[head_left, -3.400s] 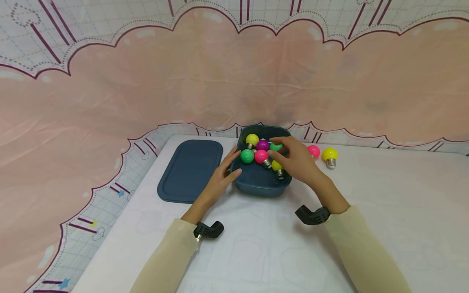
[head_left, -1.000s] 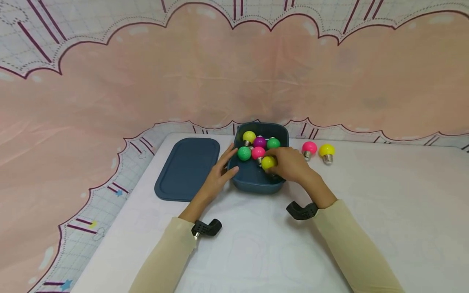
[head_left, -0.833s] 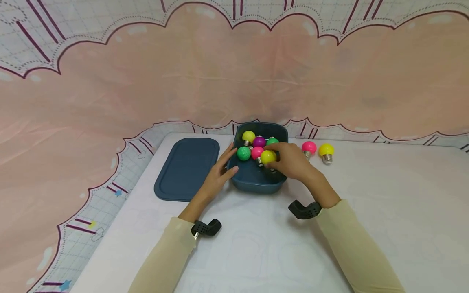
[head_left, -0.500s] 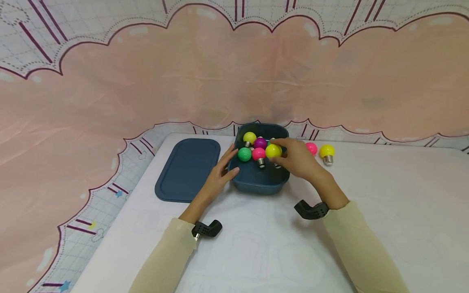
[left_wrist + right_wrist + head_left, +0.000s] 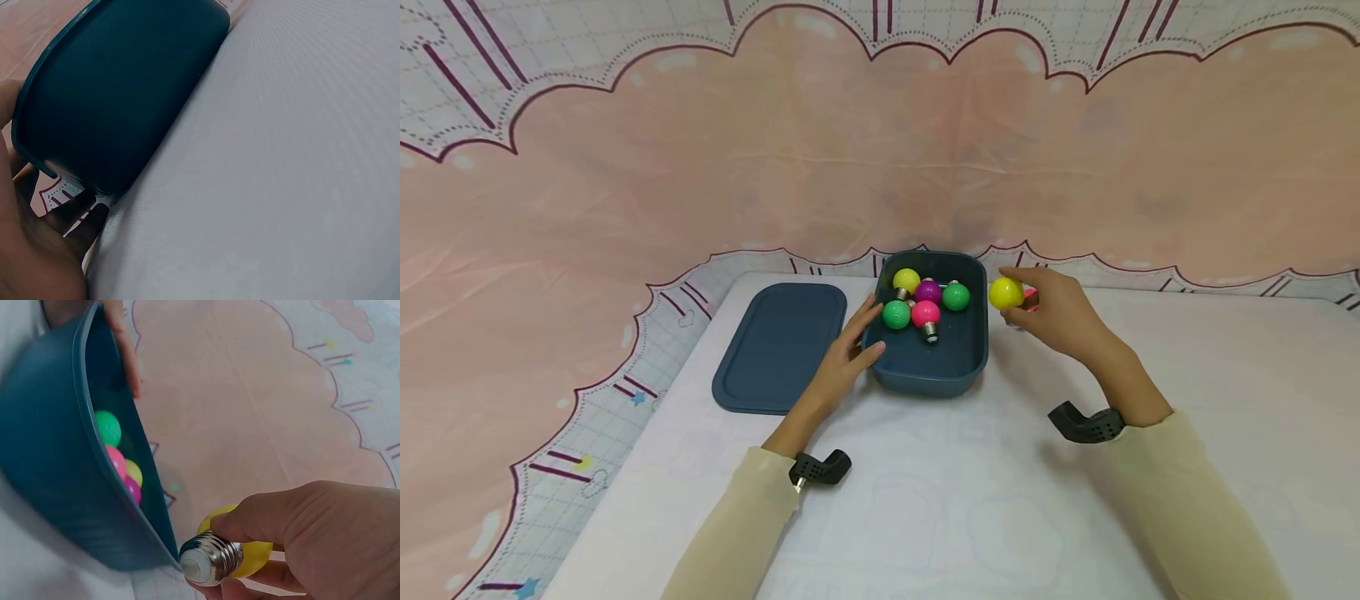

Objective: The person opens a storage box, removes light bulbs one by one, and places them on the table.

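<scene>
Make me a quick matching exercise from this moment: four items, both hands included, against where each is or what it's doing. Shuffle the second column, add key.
Column 1
1. left hand
2. right hand
3. blue lid
4. purple bulb

Column 2
A. inside the box
B. pinching a yellow bulb
C. flat on the white table
D. touching the box's side

Pairs: 1-D, 2-B, 3-C, 4-A

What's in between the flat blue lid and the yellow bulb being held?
The blue box with bulbs inside, and the left grip at its side; the head view shows this.
</scene>
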Tool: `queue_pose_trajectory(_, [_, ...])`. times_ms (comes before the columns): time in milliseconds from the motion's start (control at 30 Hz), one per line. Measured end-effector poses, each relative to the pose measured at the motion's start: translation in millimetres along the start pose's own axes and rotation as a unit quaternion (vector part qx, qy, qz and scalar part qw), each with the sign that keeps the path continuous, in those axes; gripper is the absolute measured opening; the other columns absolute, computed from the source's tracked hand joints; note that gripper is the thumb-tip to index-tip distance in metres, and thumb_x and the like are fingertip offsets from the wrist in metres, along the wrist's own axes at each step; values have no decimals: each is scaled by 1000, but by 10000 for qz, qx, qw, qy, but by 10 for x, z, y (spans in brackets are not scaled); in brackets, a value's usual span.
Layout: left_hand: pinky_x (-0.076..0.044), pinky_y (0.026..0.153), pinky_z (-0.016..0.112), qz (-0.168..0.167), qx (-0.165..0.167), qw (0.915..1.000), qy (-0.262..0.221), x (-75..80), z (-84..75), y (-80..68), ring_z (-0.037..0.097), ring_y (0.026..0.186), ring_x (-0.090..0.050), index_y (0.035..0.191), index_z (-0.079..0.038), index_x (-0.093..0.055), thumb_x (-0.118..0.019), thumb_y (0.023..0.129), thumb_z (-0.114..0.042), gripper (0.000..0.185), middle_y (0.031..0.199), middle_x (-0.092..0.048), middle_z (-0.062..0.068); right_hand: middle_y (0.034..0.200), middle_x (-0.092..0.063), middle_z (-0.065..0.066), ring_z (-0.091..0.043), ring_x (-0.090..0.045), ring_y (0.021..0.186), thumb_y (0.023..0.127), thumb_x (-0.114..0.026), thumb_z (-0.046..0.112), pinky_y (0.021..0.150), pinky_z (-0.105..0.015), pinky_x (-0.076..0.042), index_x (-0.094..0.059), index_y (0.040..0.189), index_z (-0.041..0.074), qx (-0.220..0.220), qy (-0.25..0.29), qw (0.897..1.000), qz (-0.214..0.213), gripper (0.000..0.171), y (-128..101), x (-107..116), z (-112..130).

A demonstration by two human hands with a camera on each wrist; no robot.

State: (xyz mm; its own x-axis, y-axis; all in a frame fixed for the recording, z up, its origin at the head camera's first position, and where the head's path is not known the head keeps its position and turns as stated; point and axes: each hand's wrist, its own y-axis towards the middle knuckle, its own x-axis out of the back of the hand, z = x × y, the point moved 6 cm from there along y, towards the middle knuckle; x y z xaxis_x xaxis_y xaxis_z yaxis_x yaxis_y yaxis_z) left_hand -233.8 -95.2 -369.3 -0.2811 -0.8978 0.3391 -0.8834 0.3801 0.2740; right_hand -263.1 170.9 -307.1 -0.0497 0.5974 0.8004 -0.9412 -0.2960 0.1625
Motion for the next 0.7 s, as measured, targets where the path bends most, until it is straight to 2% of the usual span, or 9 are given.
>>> queue_pose_trajectory(267, [-21,110,53,0,-13,10000,-14,10,-7,-3,31,144,-11,148,0,-30,-49,98,-5,54,158,-12,14,136,-49,-21,-38,-59,99,89,-67,10,73,-45,-55,-44,140,3,-394,157,9987,-289,57,-157,160,-270])
queue_pose_trajectory(467, [-20,111,52,46,-8,10000,-62,-7,-12,0,30,144,-9,149,0,-29,-49,98,-5,54,158,-11,14,137,-48,-21,-40,-59,102,89,-67,12,75,-47,-54,-46,137,3,-613,154,9969,-464,53,-205,280,-483])
queue_pose_trajectory(700, [-20,110,53,-6,-7,10000,-77,-18,8,9,30,144,-10,149,0,-29,-48,98,-5,54,159,-11,13,138,-46,-20,-42,-55,108,92,-65,19,81,-52,-51,-44,140,6,-974,165,9941,-445,54,-218,398,-673])
